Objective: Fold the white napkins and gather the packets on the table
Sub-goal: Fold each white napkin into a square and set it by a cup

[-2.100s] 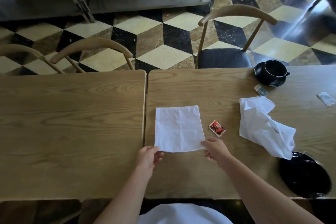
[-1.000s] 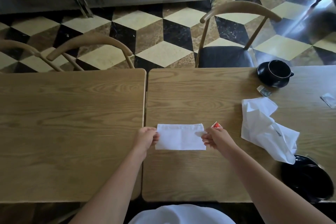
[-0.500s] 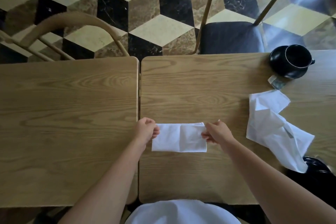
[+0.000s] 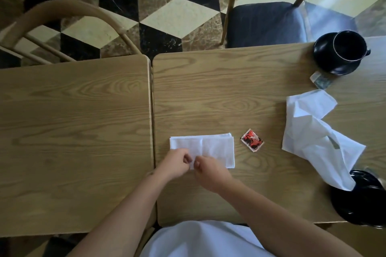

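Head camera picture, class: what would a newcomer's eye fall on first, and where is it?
First, the two hands, left hand and right hand, meeting at the near edge of a folded napkin on the table. Next, the red packet right of it, then the crumpled napkin farther right.

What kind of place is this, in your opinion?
Probably a cafe or restaurant: two wooden tables pushed together, a black cup on a saucer, a red sauce packet and a patterned marble floor.
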Motion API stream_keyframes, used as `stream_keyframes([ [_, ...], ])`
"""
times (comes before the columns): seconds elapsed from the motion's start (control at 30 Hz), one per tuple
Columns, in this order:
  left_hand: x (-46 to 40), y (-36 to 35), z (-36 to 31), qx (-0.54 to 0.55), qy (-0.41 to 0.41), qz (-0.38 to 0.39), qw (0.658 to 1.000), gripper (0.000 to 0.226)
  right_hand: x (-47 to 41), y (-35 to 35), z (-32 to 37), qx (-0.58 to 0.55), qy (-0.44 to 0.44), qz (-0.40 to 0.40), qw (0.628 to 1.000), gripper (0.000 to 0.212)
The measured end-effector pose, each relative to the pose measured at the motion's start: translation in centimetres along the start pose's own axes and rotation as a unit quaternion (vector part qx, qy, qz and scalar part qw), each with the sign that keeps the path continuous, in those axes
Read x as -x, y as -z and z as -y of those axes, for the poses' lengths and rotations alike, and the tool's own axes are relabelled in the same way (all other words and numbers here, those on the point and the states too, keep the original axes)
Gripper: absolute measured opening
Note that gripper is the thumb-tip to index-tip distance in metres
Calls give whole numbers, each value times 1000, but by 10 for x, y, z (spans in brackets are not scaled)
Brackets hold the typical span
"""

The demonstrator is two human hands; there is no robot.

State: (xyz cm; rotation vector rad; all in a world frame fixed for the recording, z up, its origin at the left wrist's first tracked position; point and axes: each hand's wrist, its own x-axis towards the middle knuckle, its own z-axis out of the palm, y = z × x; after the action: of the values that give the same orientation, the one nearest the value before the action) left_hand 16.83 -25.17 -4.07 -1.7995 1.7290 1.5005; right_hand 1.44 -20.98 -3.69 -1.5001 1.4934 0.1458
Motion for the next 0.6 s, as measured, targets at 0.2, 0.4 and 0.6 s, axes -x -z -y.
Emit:
stream_keyframes([
  [0.2, -5, 5, 15, 66, 66, -42, 995, 14, 5, 14, -28, 57, -24, -35, 997, 17],
  [0.4, -3, 15, 31, 260, 145, -63, 953, 11, 11, 37, -52, 62, -29, -7, 998, 23],
  [0.6, 18, -11, 8, 432, 195, -117, 873, 9, -15, 72, -42, 114, 60, -175, 976, 26],
])
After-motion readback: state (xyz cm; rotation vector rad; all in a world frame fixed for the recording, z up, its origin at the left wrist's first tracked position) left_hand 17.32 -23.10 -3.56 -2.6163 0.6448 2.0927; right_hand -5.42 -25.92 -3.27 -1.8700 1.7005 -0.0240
